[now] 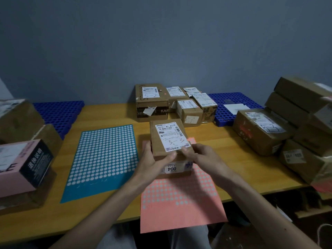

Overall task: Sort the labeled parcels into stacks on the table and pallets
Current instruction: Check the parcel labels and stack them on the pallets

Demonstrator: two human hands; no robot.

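On my feed the wooden table [111,112] spans the frame, and the pink dotted sheet [179,200] overhangs its near edge toward the person's lap. Right of that sheet, a stack of brown cartons [296,108] is cropped by the frame and blurred at the top. Left of it, past a teal dotted sheet [102,159], a pink box [21,168] sits on more cartons, also cut off. Beyond the sheet, a cluster of labeled parcels [152,103] stands between the left blue pallet [59,112] and the right blue pallet [231,105].

The parcel marked 3-3 [170,139] is over the sheet's far half, label up, with both hands grasping its near end. The left hand [154,159] reaches in on a bare, extended forearm. It cups the left side, with its thumb across the near face. The right hand [203,157] pinches the near right corner with curled fingertips.

The hands hide most of the front. A "004" label [172,168] shows below, and I cannot tell whether it belongs to this parcel or to one beneath it.
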